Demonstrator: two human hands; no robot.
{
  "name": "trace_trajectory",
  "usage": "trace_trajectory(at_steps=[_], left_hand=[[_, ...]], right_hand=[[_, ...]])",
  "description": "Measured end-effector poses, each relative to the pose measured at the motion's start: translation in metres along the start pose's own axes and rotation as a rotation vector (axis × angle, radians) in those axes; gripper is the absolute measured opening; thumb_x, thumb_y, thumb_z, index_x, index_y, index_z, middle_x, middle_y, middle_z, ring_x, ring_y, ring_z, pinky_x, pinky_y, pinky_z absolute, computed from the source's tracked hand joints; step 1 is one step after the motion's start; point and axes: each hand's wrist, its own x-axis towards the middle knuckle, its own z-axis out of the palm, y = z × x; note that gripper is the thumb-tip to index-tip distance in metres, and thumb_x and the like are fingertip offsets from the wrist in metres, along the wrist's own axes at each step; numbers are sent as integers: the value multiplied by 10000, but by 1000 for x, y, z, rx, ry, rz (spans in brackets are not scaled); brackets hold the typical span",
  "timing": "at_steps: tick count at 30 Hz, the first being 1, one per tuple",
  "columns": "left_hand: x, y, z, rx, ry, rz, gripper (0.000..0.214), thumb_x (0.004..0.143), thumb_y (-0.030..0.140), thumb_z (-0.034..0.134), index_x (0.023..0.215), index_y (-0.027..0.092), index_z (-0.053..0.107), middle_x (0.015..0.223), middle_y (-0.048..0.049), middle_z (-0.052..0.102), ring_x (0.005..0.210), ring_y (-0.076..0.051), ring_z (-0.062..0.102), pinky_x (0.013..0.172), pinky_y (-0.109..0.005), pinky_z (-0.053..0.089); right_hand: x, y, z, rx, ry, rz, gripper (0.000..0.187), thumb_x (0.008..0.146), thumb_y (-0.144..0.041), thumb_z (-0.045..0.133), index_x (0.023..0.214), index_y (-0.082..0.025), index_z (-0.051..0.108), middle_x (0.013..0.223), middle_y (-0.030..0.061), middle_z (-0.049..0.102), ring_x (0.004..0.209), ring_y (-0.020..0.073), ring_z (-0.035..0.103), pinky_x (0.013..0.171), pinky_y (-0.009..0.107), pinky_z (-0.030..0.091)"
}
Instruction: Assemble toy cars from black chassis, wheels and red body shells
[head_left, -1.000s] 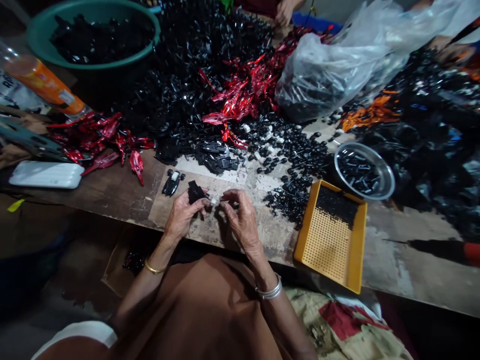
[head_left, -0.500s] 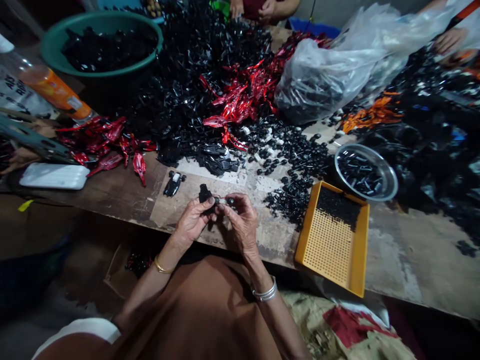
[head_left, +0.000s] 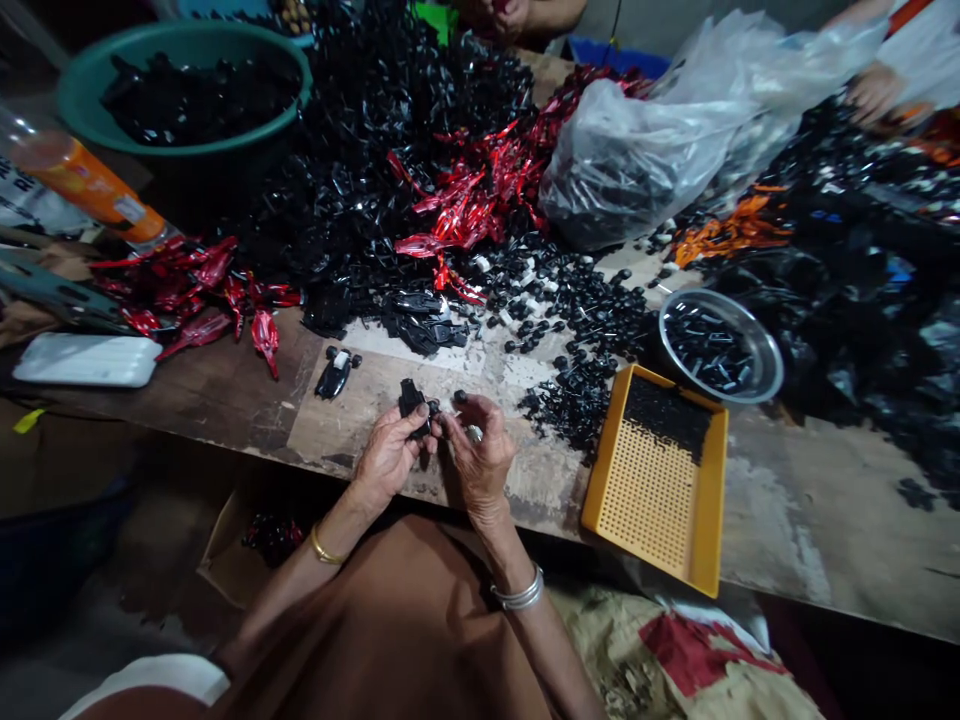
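Note:
My left hand (head_left: 386,458) pinches a black plastic toy car chassis (head_left: 410,399) near the table's front edge. Opposite it, my right hand (head_left: 484,455) has its thumb and fingers closed on a small wheel axle (head_left: 460,397), whose dark wheel sticks out above the fingertips. Both sets of fingertips come together at the chassis's right side, and they hide part of the axle. Left of my hands lies a small black car base (head_left: 335,378) with wheels and a white block. Several black car parts (head_left: 424,325) are piled just beyond my hands.
Loose wheel axles (head_left: 574,390) spread right of my hands, beside a yellow perforated tray (head_left: 592,490) and a clear bowl (head_left: 776,365). Red car bodies (head_left: 457,210), a plastic bag (head_left: 622,170) and a green basin (head_left: 71,95) stand farther back. Another person's hand (head_left: 877,95) is at upper right.
The view has shifted slightly, so the table's things sit a little further left. My right hand has turned a little around the axle, and the left hand keeps its hold on the chassis.

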Motion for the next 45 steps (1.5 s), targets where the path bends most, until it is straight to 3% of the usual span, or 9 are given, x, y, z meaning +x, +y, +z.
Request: trace_trajectory(at_steps=[4,7,12,18,23,39,45], left_hand=[[-1,1,0,50,-69,9,278,623,285,795,759,106,632,710,-26,641,585,-93,592,454,-173,449],[-3,2,0,105,-126,29,286,626,239,780,848,104,659,797,-53,668,660,-123,623,515,-201,483],[-2,-5,-3,243,-112,139,305,655,227,738,932,126,661,867,-57,702,743,-159,647,639,-248,506],[-5,-7,0,508,-57,317,289,678,312,722,927,176,668,964,-43,728,995,-225,634,892,-301,467],[-9,-6,3,578,-39,334,270,673,359,711,869,178,673,942,-57,733,990,-246,637,882,-323,478],[-9,-16,0,670,15,389,191,694,349,686,800,190,684,796,-31,732,811,-226,642,763,-305,490],[-9,-12,1,652,-53,358,230,671,379,705,801,191,686,810,-28,735,844,-235,650,779,-302,500]], right_hand=[[1,4,-3,-59,1,-49,271,897,-219,559,1159,-165,514,972,107,693,759,153,690,664,265,577],[7,2,-10,-109,55,-67,205,906,-182,533,1110,-172,548,955,100,702,802,161,693,689,280,578],[14,-16,-18,-108,64,-65,100,889,-180,572,985,-178,601,861,62,715,724,142,681,647,251,556],[8,-27,-7,-51,10,-59,111,905,-211,548,972,-174,629,868,75,719,743,157,677,662,280,545],[9,-28,-2,-58,43,-96,98,899,-222,563,938,-171,638,824,71,713,740,162,661,672,293,523],[9,-31,1,-56,20,14,95,895,-242,558,843,-183,613,775,49,653,728,151,610,661,285,491],[8,-29,3,-17,35,42,82,893,-272,571,879,-196,599,782,31,634,722,147,598,654,287,493]])
